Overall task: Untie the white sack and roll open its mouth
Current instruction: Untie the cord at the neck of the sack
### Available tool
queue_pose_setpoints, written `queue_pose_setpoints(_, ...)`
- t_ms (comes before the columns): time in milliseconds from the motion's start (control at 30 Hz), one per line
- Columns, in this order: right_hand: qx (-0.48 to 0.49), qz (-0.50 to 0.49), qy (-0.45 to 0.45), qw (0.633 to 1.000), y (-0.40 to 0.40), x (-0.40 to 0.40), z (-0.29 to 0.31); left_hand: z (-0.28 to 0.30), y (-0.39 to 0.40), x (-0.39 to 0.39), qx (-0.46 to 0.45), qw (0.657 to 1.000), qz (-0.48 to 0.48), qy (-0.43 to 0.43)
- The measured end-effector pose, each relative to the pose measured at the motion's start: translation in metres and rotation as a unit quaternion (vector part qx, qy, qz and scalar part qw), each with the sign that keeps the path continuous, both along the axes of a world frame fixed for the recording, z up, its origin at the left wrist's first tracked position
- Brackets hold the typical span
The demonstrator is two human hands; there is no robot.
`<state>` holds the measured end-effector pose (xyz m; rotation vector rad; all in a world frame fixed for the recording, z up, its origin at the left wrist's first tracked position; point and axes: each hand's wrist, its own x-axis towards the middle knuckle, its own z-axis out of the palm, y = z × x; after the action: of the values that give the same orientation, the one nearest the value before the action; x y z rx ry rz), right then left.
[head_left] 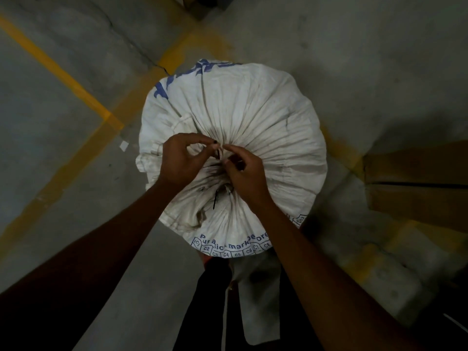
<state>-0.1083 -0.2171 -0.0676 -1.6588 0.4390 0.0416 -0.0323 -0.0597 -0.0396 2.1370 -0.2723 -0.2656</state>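
A full white woven sack point(258, 112) with blue print stands upright on the floor, seen from above. Its cloth is gathered into pleats that meet at a tied mouth point(220, 158) in the middle. My left hand point(183, 158) and my right hand point(244, 171) meet over that knot, fingertips pinching at the dark tie. A loose dark end of the tie point(215, 198) hangs toward me between my wrists. The knot itself is mostly hidden by my fingers.
The sack stands on a grey concrete floor with yellow painted lines point(63, 74). Brown cardboard boxes point(415, 183) lie at the right. A white block point(395, 279) sits at the lower right. My dark clothes and a pale strip of cloth point(255, 295) are below the sack.
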Motion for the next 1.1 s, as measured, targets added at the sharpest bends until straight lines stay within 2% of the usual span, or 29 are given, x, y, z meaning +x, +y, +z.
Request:
queue_pose_setpoints(133,-0.074,0.034,-0.006,0.997,0.01,0.011,-0.01,0.012,0.001,0.004,-0.036,0.998,0.052,-0.016)
queue_pose_setpoints(267,-0.045,0.057,-0.008,0.997,0.009,0.011,-0.013,0.016,-0.001,0.01,-0.048,0.996,0.072,-0.018)
queue_pose_setpoints(367,-0.099,0.086,0.006,0.991,0.01,0.017,-0.019,0.018,-0.006,0.012,-0.042,0.997,0.064,-0.025)
queue_pose_setpoints(533,-0.153,0.066,-0.004,0.986,0.006,0.017,-0.009,0.017,-0.004,0.018,-0.051,0.993,0.1,-0.025)
queue_pose_setpoints(667,-0.072,0.081,-0.003,0.994,-0.013,0.001,0.022,0.016,-0.001,0.023,-0.051,0.989,0.136,-0.031)
queue_pose_setpoints(800,0.111,0.057,0.021,0.992,-0.033,-0.015,0.054,0.01,-0.002,0.024,-0.046,0.988,0.147,-0.021)
queue_pose_setpoints(900,0.233,0.031,0.066,0.97,-0.048,-0.02,0.059,0.003,-0.007,0.021,-0.027,0.991,0.126,-0.018)
queue_pose_setpoints(1000,0.349,-0.006,0.099,0.932,-0.057,-0.02,0.059,0.001,-0.015,0.017,-0.015,0.993,0.118,-0.009)
queue_pose_setpoints(1033,0.348,-0.028,0.091,0.933,-0.058,-0.019,0.059,0.0,-0.018,0.017,-0.006,0.993,0.12,-0.01)
queue_pose_setpoints(1100,0.276,-0.077,0.067,0.956,-0.057,-0.018,0.06,-0.002,-0.022,0.015,0.01,0.992,0.126,0.001)
